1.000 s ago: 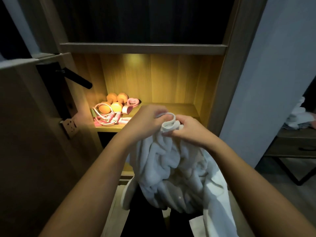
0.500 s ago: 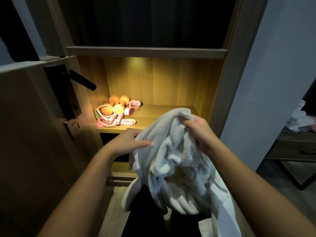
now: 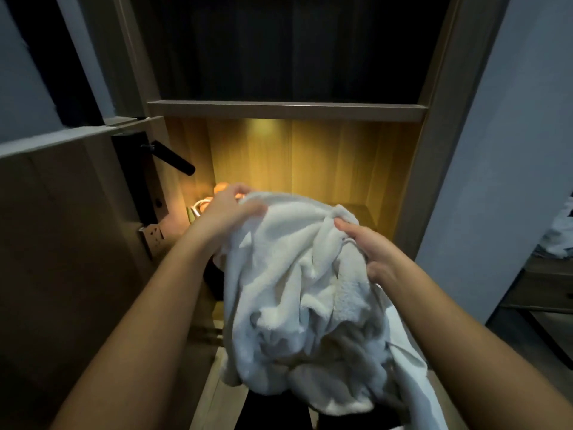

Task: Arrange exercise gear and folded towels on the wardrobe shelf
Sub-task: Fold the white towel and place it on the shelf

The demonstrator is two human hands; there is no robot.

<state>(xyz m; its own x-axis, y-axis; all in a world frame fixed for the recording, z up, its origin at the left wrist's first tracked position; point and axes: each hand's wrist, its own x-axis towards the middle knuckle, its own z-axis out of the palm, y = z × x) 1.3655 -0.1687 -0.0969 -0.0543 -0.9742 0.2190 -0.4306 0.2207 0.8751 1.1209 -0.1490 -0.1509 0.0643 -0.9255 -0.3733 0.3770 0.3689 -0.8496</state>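
Head view first: where is the towel [image 3: 294, 290]?
– Up in the air in front of the lit shelf [image 3: 362, 212], not on it. It is white, crumpled and unfolded. Its bulk hangs down between the forearms, and its lower right end runs out of the picture.

What are the hands doing?
– The left hand [image 3: 231, 209] grips the towel's top left edge, fingers curled over the fold. The right hand [image 3: 369, 246] pinches a bunched ridge at the top right, thumb lying along the cloth. The stretch between them arches upward.

How much of the shelf is open?
– Bare wood shows on the right part, behind the towel's top edge. At the left end an orange ball [image 3: 221, 187] and a loop of white cord [image 3: 195, 209] peek out just beside the left hand. The hand and the towel hide the rest of that end.

What hems the opening in?
– Above, the front edge of the upper board [image 3: 285, 110]. On the right stands the wardrobe post [image 3: 434, 150], with a pale wall [image 3: 511, 150] beyond it. On the left is an open door [image 3: 62, 243] whose black handle [image 3: 173, 159] juts toward the opening, above the left hand and apart from it.

Anything further off?
– A low side table [image 3: 545, 290] at the far right, with white cloth [image 3: 561, 234] heaped on it.
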